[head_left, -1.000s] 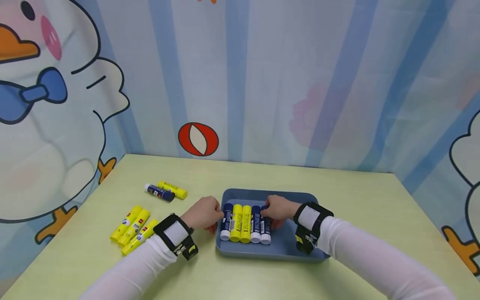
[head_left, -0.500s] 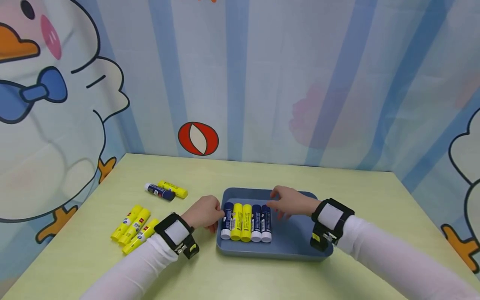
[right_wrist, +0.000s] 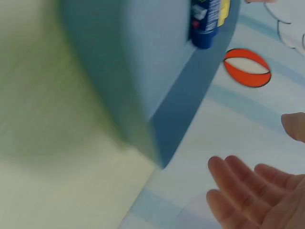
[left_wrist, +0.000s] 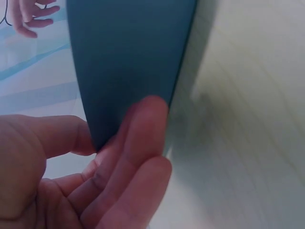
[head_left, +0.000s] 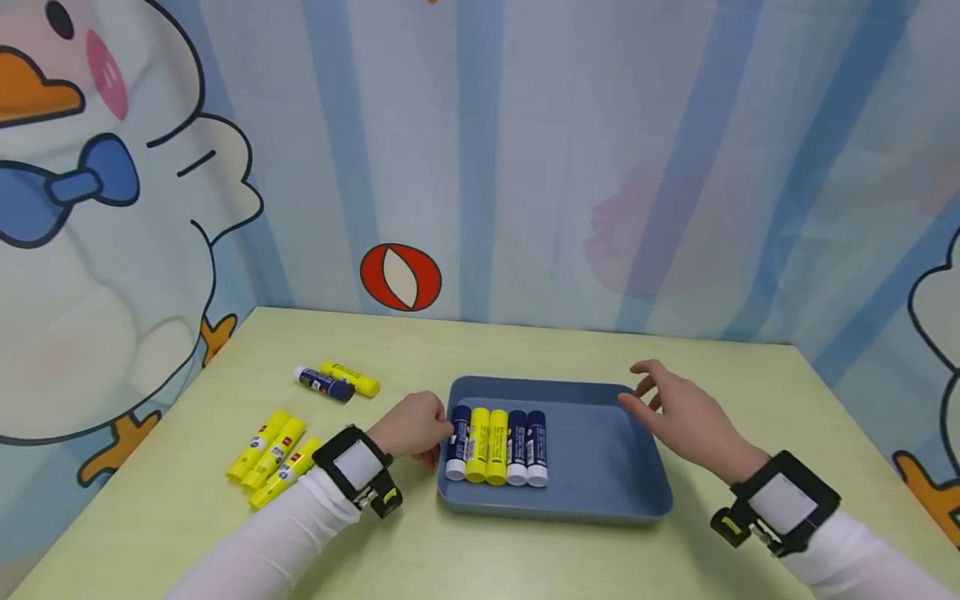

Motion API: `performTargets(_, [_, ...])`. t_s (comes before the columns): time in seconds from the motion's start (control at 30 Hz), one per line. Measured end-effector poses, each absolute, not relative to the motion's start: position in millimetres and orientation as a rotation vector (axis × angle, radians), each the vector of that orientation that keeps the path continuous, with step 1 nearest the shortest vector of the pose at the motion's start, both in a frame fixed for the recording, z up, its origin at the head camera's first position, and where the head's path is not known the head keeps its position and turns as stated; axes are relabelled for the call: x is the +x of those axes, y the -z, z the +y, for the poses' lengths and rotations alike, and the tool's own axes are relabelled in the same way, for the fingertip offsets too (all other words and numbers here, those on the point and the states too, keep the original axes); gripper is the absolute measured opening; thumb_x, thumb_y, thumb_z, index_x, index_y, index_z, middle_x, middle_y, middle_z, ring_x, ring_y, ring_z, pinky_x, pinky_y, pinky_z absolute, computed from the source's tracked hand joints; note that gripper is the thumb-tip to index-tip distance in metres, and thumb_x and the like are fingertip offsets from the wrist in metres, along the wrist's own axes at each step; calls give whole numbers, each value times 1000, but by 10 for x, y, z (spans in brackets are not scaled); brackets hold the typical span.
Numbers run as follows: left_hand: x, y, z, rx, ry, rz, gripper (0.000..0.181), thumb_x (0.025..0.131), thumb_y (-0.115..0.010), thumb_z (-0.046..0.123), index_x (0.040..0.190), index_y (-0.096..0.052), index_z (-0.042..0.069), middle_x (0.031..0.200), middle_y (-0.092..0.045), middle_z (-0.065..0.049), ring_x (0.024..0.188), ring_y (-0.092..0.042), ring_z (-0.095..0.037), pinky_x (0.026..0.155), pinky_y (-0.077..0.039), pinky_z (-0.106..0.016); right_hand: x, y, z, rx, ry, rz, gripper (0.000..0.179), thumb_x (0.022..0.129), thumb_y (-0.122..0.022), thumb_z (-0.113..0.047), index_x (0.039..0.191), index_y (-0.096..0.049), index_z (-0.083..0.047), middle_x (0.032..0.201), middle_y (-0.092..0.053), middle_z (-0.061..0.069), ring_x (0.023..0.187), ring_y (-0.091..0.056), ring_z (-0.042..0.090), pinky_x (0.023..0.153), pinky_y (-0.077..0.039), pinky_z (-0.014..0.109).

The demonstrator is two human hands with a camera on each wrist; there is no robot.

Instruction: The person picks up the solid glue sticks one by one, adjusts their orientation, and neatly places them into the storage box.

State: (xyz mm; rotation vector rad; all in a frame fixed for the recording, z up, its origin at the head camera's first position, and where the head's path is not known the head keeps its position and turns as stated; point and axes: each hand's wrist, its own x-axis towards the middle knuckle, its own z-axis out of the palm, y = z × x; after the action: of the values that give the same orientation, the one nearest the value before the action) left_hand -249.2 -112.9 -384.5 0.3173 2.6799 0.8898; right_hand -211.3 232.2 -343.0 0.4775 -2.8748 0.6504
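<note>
A blue-grey tray (head_left: 600, 467) holds several glue sticks in a row: a navy one (head_left: 458, 442) at the left wall, two yellow ones (head_left: 477, 446), then two navy ones (head_left: 536, 448) with white lower ends. My left hand (head_left: 412, 427) grips the tray's left edge; in the left wrist view its thumb lies at the rim and the curled fingers (left_wrist: 147, 129) press the outer wall (left_wrist: 128, 57). My right hand (head_left: 686, 417) hovers over the tray's far right corner, fingers spread and holding nothing. In the right wrist view its palm (right_wrist: 271, 205) is bare.
Left of the tray, three yellow glue sticks (head_left: 274, 454) lie side by side on the pale table (head_left: 547, 562). Behind them lie a navy glue stick (head_left: 322, 383) and another yellow one (head_left: 352, 377). A printed curtain (head_left: 540, 167) stands along the table's back edge.
My right hand lets go of the rightmost navy glue stick and moves right, away from the row. The left hand stays at the tray's left edge.
</note>
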Motion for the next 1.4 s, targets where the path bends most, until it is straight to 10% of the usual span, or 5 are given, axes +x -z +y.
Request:
performTargets(0.5, [-2476,3894,-1146,320,-886,2667,26,96,-58,11,70,-55,4,55,-60,-7,47,-61,-19,44,-47,-26,-2145,3917,2507,200,-849,-3200,46,98,-55,-16,125,-42,20,53,-55,5,42,-56,19,43,-47,32])
performTargets(1.17, [-2346,3663,-1438,608,-742,2701,19,97,-60,30,96,-61,11,76,-62,-1,64,-55,-14,57,-45,-27,-2123,3929,2537,301,-871,-3194,30,98,-51,-1,119,-43,19,66,-56,8,41,-54,18,43,-48,32])
performTargets(1.4, [-2056,3501,-2065,368,-836,2962,42,96,-57,46,108,-61,5,99,-65,-9,85,-61,-21,71,-53,-35,-2139,3936,2503,344,-888,-3184,25,97,-50,0,115,-45,17,63,-55,8,40,-55,18,42,-48,32])
